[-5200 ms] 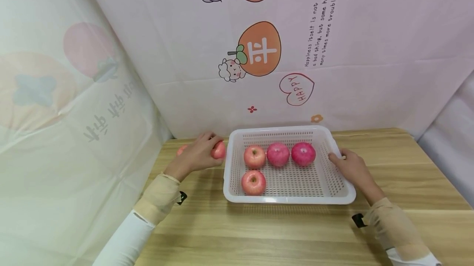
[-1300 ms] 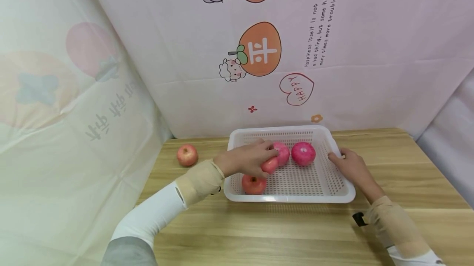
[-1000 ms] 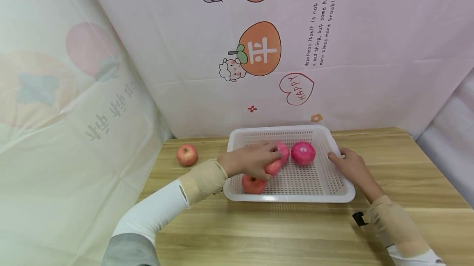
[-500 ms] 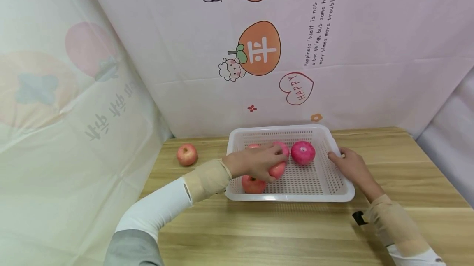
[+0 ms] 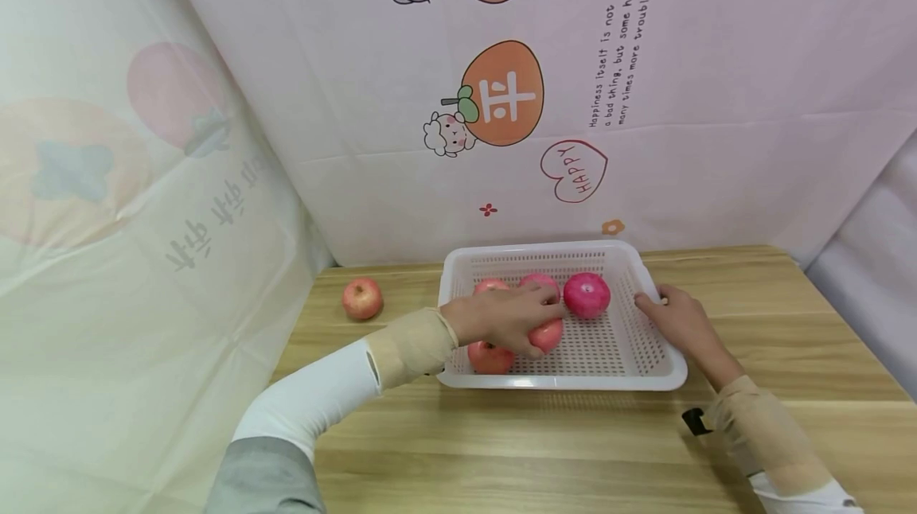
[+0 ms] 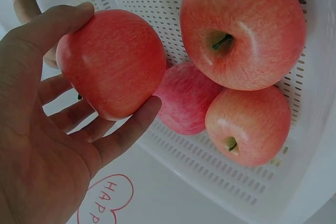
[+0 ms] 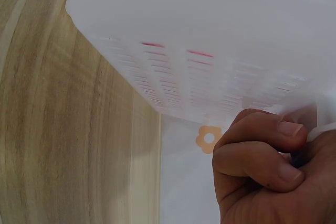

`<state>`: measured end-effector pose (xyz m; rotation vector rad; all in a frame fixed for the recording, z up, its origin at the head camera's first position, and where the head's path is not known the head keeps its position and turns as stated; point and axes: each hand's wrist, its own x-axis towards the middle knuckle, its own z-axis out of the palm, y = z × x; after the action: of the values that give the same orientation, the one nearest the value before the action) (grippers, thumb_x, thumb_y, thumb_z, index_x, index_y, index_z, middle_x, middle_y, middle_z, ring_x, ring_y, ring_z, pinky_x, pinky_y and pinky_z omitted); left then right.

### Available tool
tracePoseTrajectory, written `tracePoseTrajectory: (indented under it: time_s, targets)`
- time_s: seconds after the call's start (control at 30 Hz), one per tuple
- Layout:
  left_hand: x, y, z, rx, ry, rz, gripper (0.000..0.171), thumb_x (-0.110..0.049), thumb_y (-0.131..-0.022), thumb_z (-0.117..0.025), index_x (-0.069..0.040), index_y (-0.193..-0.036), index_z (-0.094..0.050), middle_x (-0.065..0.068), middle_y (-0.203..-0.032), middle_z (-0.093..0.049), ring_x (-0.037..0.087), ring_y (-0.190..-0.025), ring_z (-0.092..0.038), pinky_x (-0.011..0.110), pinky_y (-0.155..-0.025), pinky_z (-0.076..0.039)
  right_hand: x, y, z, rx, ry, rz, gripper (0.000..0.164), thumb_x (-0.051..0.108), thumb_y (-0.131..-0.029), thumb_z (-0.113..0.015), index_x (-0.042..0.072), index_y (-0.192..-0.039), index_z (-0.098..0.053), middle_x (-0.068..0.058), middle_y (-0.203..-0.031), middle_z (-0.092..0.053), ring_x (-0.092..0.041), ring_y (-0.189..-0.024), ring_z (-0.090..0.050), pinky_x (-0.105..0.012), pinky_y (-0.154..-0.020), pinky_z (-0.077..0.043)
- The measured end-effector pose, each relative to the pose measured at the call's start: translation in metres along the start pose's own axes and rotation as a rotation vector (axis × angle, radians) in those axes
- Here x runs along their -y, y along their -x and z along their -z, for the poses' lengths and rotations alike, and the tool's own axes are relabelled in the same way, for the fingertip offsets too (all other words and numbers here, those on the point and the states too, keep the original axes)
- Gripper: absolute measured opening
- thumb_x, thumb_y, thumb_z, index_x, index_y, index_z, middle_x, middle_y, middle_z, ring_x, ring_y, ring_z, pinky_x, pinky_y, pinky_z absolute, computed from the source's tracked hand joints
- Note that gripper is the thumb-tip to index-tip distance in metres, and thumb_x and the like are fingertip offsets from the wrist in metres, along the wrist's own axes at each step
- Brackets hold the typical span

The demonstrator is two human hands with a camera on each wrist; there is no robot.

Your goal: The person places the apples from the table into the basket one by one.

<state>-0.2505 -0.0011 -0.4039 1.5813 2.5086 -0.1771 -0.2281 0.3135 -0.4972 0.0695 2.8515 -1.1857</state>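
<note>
My left hand (image 5: pixel 510 317) is inside the white plastic basket, its thumb and fingers round a red apple (image 6: pixel 113 64). In the head view that apple (image 5: pixel 548 336) shows beyond the fingertips, low over the basket floor. Two lighter red apples sit at the basket's left side, one in front (image 5: pixel 490 360) and one behind (image 5: pixel 490 286), partly covered by the hand. A pink apple (image 5: pixel 539 282) and a deep pink apple (image 5: pixel 587 295) stand along the back. With curled fingers, my right hand (image 5: pixel 680 325) grips the right rim of the basket (image 5: pixel 566 382).
One more apple (image 5: pixel 362 299) lies on the wooden table (image 5: pixel 458 450), left of the basket. A printed white cloth (image 5: pixel 387 204) hangs close behind the table, and another sheet (image 5: pixel 236 323) closes off the left side.
My left hand has picked up an apple from the table on the left and carried it into the basket, lately shifting slightly right. The right hand stays on the rim.
</note>
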Motion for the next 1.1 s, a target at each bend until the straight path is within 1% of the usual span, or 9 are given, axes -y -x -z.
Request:
tracePoseTrajectory:
  time_s: [0.1, 0.17, 0.37, 0.53, 0.7, 0.83, 0.93, 1.1]
  targets:
    - [0.000, -0.001, -0.001, -0.004, 0.003, -0.004, 0.058, -0.037, -0.092, -0.077, -0.022, -0.145, -0.058, 0.002, -0.140, -0.052, 0.014, -0.122, -0.053, 0.026, -0.090, -0.054, 0.001, 0.001, 0.001, 0.002, -0.002, -0.001, 0.070, 0.043, -0.111, -0.047, -0.020, -0.142, -0.046, -0.040, -0.118, -0.066, -0.027, -0.084, -0.073, -0.037, -0.065, -0.062]
    - [0.000, -0.003, -0.001, -0.001, 0.002, -0.004, 0.056, -0.038, -0.092, -0.077, -0.022, -0.143, -0.058, 0.001, -0.139, -0.052, 0.014, -0.122, -0.053, 0.026, -0.090, -0.054, 0.002, 0.001, 0.001, 0.000, -0.003, 0.001, 0.070, 0.043, -0.111, -0.047, -0.020, -0.141, -0.046, -0.039, -0.117, -0.066, -0.027, -0.083, -0.073, -0.037, -0.065, -0.062]
    - [-0.002, -0.008, -0.005, 0.022, 0.008, -0.013, 0.061, -0.039, -0.095, -0.076, -0.020, -0.150, -0.055, 0.002, -0.146, -0.051, 0.015, -0.131, -0.050, 0.027, -0.099, -0.053, 0.003, 0.002, 0.001, 0.006, -0.017, -0.002, 0.069, 0.043, -0.111, -0.047, -0.019, -0.141, -0.046, -0.038, -0.115, -0.067, -0.024, -0.081, -0.072, -0.036, -0.064, -0.062]
    - [-0.002, -0.013, -0.009, 0.038, -0.002, -0.030, 0.063, -0.040, -0.096, -0.076, -0.020, -0.152, -0.053, 0.002, -0.147, -0.051, 0.014, -0.131, -0.050, 0.026, -0.103, -0.051, 0.001, 0.001, 0.001, 0.006, -0.013, -0.004, 0.069, 0.044, -0.111, -0.046, -0.019, -0.141, -0.046, -0.038, -0.116, -0.067, -0.025, -0.082, -0.072, -0.036, -0.064, -0.062]
    - [-0.003, -0.016, -0.014, 0.049, -0.016, -0.034, 0.060, -0.040, -0.095, -0.075, -0.019, -0.147, -0.055, 0.002, -0.146, -0.051, 0.014, -0.130, -0.052, 0.025, -0.101, -0.052, 0.003, 0.002, 0.001, 0.004, -0.008, 0.000, 0.070, 0.043, -0.111, -0.047, -0.020, -0.142, -0.046, -0.041, -0.120, -0.065, -0.028, -0.086, -0.073, -0.037, -0.066, -0.062]
    - [-0.003, -0.017, -0.017, 0.041, -0.039, -0.046, 0.057, -0.038, -0.094, -0.075, -0.018, -0.144, -0.057, 0.002, -0.144, -0.053, 0.015, -0.129, -0.052, 0.024, -0.099, -0.053, 0.004, 0.003, 0.001, 0.002, -0.005, -0.002, 0.069, 0.042, -0.111, -0.047, -0.020, -0.141, -0.046, -0.041, -0.121, -0.065, -0.030, -0.087, -0.073, -0.039, -0.067, -0.063]
    - [-0.003, -0.019, -0.019, 0.042, -0.053, -0.046, 0.058, -0.039, -0.094, -0.075, -0.017, -0.145, -0.056, 0.002, -0.145, -0.052, 0.015, -0.130, -0.052, 0.025, -0.099, -0.054, 0.003, 0.002, 0.000, -0.002, -0.003, -0.004, 0.068, 0.042, -0.111, -0.048, -0.020, -0.141, -0.047, -0.041, -0.121, -0.065, -0.031, -0.089, -0.073, -0.039, -0.068, -0.063]
    - [-0.003, -0.021, -0.022, 0.046, -0.073, -0.027, 0.062, -0.041, -0.094, -0.076, -0.018, -0.148, -0.055, 0.002, -0.148, -0.051, 0.014, -0.130, -0.050, 0.026, -0.099, -0.055, 0.002, 0.001, 0.000, -0.014, 0.000, 0.002, 0.068, 0.043, -0.111, -0.048, -0.019, -0.140, -0.048, -0.041, -0.121, -0.065, -0.032, -0.089, -0.073, -0.039, -0.068, -0.063]
